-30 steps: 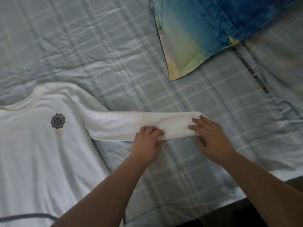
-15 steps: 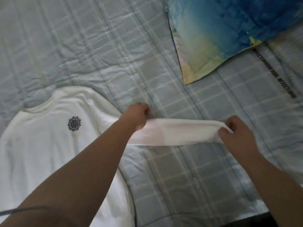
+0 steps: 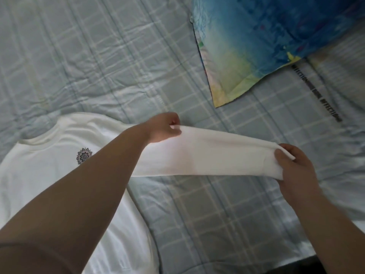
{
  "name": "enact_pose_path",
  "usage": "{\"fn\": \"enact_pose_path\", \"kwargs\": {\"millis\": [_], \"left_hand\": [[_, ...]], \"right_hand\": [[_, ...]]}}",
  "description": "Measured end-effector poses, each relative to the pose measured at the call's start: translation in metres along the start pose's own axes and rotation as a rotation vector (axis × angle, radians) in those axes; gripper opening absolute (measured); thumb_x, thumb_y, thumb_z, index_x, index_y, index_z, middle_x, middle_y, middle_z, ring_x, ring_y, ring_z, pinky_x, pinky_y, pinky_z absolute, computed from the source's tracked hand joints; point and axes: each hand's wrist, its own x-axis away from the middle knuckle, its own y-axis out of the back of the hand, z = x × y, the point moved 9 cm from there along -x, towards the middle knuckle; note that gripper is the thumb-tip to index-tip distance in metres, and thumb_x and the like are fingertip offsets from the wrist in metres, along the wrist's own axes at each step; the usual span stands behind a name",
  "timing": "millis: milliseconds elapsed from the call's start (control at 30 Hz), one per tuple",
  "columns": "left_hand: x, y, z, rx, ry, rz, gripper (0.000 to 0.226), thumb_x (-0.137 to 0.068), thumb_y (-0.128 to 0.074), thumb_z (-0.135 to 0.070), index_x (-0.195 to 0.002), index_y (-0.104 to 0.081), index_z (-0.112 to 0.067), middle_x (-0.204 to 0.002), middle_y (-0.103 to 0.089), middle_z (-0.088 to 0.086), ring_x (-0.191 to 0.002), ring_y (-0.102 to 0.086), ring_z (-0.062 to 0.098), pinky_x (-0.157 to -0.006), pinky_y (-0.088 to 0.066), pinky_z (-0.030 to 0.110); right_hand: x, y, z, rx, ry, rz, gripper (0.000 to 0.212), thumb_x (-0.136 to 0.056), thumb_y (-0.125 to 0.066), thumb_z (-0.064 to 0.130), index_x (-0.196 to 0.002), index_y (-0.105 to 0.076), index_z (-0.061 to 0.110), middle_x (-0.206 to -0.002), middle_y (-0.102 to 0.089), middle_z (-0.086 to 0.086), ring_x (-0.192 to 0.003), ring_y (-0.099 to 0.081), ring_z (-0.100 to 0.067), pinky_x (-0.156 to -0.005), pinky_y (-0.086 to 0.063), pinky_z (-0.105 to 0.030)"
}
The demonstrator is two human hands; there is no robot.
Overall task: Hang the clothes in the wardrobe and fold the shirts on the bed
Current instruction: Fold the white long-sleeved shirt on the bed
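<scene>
A white long-sleeved shirt (image 3: 49,175) lies flat on the pale blue checked bedsheet (image 3: 98,56), chest side up, with a small dark mandala print (image 3: 84,156) on the chest and its collar toward the far side of the bed. One sleeve (image 3: 207,155) is stretched out sideways from the shoulder toward the right, its long axis running roughly left to right with the cuff end sloping slightly nearer, and it is lifted off the sheet. The left hand (image 3: 164,128) is closed in a pinch on the upper edge of the sleeve near the shoulder. The right hand (image 3: 292,167) is curled tight around the cuff end, thumb on top, fabric bunched inside. A blue, green and yellow pillow (image 3: 256,40) rests at the upper right, well apart from the sleeve.
</scene>
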Motion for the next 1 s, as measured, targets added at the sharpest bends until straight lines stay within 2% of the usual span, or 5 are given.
{"fn": "enact_pose_path", "kwargs": {"millis": [100,267,467,800,1000], "left_hand": [[0.002,0.021,-0.009,0.123,-0.011,-0.359,0.014,-0.091,-0.065,-0.025,-0.085,-0.052,-0.027,-0.087,-0.055,-0.006,-0.077,-0.054,0.016,-0.064,-0.037,0.027],[-0.01,-0.031,-0.022,0.08,0.028,-0.27,0.032,-0.091,-0.062,-0.009,-0.122,-0.057,-0.014,-0.124,-0.049,0.008,-0.113,-0.053,0.03,-0.099,-0.044,0.043],[0.045,-0.03,-0.054,0.391,-0.108,-0.539,0.044,-0.087,-0.052,0.004,-0.126,-0.057,-0.017,-0.131,-0.051,0.0,-0.112,-0.055,0.013,-0.094,-0.045,0.026],[0.095,-0.083,-0.022,1.684,0.085,-0.046,0.06,-0.088,-0.057,-0.061,-0.123,-0.068,-0.013,-0.121,-0.071,0.012,-0.109,-0.068,0.029,-0.084,-0.056,0.044],[0.138,-0.049,0.109,1.551,0.13,-0.409,0.036,-0.084,-0.068,-0.024,-0.119,-0.068,-0.014,-0.113,-0.074,0.01,-0.105,-0.071,0.031,-0.093,-0.056,0.05]], "right_hand": [[-0.012,0.003,-0.004,0.06,-0.053,-0.085,0.013,-0.094,-0.061,0.013,-0.09,-0.069,0.022,-0.092,-0.07,-0.005,-0.088,-0.065,-0.027,-0.08,-0.052,-0.048],[-0.033,0.008,-0.008,0.617,0.044,-0.193,0.022,-0.091,-0.065,0.023,-0.106,-0.067,0.007,-0.097,-0.069,-0.02,-0.089,-0.063,-0.034,-0.078,-0.049,-0.042],[-0.015,-0.008,0.009,0.395,0.03,-0.175,0.024,-0.079,-0.063,0.042,-0.092,-0.064,0.021,-0.091,-0.069,-0.01,-0.084,-0.066,-0.03,-0.077,-0.056,-0.048],[0.1,-0.186,0.043,0.225,0.217,0.39,0.027,-0.097,-0.045,0.03,-0.101,-0.071,0.025,-0.101,-0.073,0.001,-0.092,-0.069,-0.022,-0.082,-0.058,-0.038],[0.147,-0.279,0.021,1.042,0.832,0.36,0.046,-0.101,-0.042,0.023,-0.146,-0.046,0.015,-0.152,-0.044,-0.006,-0.144,-0.034,-0.021,-0.119,-0.026,-0.039]]}}
